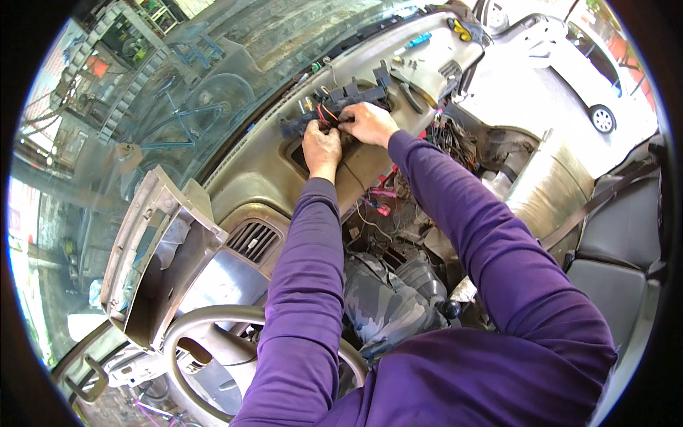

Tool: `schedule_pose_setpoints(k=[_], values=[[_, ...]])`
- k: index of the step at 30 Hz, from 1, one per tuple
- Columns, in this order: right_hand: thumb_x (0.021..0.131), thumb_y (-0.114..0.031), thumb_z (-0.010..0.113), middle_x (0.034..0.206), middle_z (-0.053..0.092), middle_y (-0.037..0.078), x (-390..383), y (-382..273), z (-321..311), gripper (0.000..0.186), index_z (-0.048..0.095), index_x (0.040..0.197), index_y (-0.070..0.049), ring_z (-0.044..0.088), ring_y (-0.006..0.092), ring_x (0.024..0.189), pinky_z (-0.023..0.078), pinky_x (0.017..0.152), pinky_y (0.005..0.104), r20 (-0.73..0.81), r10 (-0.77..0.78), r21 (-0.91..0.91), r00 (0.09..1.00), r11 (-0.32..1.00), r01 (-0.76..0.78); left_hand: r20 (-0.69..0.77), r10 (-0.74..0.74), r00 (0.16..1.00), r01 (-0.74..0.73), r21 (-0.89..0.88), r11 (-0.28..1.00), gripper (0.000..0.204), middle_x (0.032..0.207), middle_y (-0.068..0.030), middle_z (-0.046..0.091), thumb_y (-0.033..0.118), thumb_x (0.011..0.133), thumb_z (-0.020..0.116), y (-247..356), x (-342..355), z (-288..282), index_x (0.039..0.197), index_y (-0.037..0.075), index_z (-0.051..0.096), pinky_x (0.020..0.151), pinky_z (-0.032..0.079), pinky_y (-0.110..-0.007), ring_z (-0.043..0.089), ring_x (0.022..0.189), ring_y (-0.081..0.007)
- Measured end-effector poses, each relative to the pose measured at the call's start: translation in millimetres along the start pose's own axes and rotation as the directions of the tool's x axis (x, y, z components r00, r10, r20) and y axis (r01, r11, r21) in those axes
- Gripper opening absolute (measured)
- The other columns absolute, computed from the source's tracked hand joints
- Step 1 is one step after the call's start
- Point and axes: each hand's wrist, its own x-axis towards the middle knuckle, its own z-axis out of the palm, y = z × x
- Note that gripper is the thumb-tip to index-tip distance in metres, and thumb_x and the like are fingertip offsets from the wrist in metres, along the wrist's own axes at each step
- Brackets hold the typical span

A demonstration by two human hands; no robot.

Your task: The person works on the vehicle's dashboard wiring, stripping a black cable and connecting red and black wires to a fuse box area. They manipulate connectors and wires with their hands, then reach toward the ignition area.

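Observation:
My two hands meet over the dashboard (245, 181), beside a long black plastic part with connector blocks (366, 92) that lies on its top. Thin red and orange wires (326, 114) rise between my fingertips. My left hand (324, 151) is closed, thumb and fingers pinched at the lower ends of these wires. Just to the right, my right hand (368, 123) is closed too, its fingertips pinching at the wires. The exact grip points are partly hidden by the fingers. Below my hands is a dark opening in the dashboard.
Pliers (410, 96), a blue-handled screwdriver (414, 43) and a yellow-and-black tool (459, 29) lie on the dashboard's right side. Loose wiring (455, 146) hangs from the torn-open middle. The steering wheel (174, 356) and a detached trim panel (135, 249) stand at left, the gear lever (449, 309) below.

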Motion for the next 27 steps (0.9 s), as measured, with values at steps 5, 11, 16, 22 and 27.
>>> schedule_pose_setpoints(k=[5, 11, 16, 22, 27], values=[[0.086, -0.032, 0.071, 0.099, 0.075, 0.015, -2, -1, 0, 0.026, 0.077, 0.102, -0.013, 0.071, 0.0364, 0.096, 0.055, 0.083, 0.0447, -0.012, -0.026, -0.023, 1.0, 0.999, 0.025, -0.016, -0.018, 1.0, 0.017, -0.003, 1.0, 0.024, 0.093, -0.0299, 0.068, 0.022, 0.084, 0.067, -7, 1, 1, 0.087, -0.002, 0.068, 0.081, 0.053, -0.049, 0.066, 0.095, -0.0478], [0.084, -0.025, 0.069, 0.102, 0.074, 0.016, -6, 3, 1, 0.025, 0.077, 0.103, -0.011, 0.07, 0.0362, 0.099, 0.055, 0.088, 0.0435, -0.07, -0.068, 0.005, 0.995, 0.998, 0.068, 0.159, -0.027, 0.987, 0.026, 0.007, 1.0, 0.031, 0.1, -0.0252, 0.073, 0.023, 0.081, 0.072, -5, -1, 0, 0.105, 0.004, 0.077, 0.088, 0.055, -0.042, 0.071, 0.099, -0.0399], [0.087, -0.025, 0.07, 0.104, 0.074, 0.017, -7, -2, -5, 0.028, 0.075, 0.105, -0.005, 0.07, 0.0353, 0.1, 0.054, 0.089, 0.0412, -0.062, 0.013, 0.022, 0.998, 1.0, -0.012, 0.165, -0.072, 0.984, 0.081, -0.045, 0.996, 0.026, 0.101, -0.0275, 0.071, 0.021, 0.089, 0.068, 1, -2, -1, 0.104, 0.002, 0.075, 0.087, 0.053, -0.046, 0.068, 0.101, -0.0428], [0.089, -0.039, 0.073, 0.104, 0.073, 0.021, -2, -12, -3, 0.041, 0.075, 0.109, -0.004, 0.07, 0.0386, 0.099, 0.054, 0.088, 0.0426, -0.018, 0.04, -0.052, 0.999, 0.998, -0.04, 0.131, -0.059, 0.99, 0.058, 0.016, 0.998, 0.027, 0.101, -0.0282, 0.07, 0.019, 0.09, 0.063, -4, -1, -1, 0.106, 0.001, 0.074, 0.088, 0.052, -0.049, 0.067, 0.101, -0.0441], [0.09, -0.036, 0.071, 0.104, 0.073, 0.021, 4, -2, -8, 0.038, 0.075, 0.109, -0.004, 0.07, 0.0384, 0.099, 0.054, 0.088, 0.0425, 0.049, 0.074, -0.086, 0.996, 0.994, -0.069, 0.155, -0.049, 0.987, 0.049, -0.001, 0.999, 0.026, 0.101, -0.0282, 0.071, 0.02, 0.091, 0.064, 1, -3, -1, 0.104, 0.0, 0.074, 0.089, 0.053, -0.048, 0.067, 0.101, -0.0444]])
